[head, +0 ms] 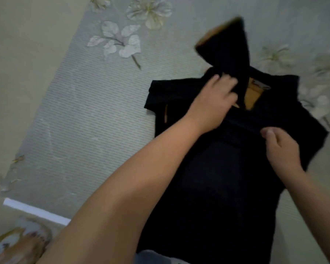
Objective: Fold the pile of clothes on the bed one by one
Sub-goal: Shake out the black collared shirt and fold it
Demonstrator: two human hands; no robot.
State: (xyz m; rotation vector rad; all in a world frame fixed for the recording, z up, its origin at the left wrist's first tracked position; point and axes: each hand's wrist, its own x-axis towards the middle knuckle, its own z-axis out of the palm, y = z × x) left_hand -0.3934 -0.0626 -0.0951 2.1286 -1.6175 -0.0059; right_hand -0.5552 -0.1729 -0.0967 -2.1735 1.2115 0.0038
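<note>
On bed [103, 115], both hands on black garment [227, 168]

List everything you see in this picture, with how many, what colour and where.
black hooded garment: one, black with tan lining, spread on the bed, right of centre
bedsheet: one, grey-green with white flowers, under the garment
patterned fabric: one, brown and white, bottom left corner, blurred
white strip: one, white, lower left
left hand: one, at the garment's neck, fingers on the hood's base
right hand: one, pinching the garment's chest
</note>
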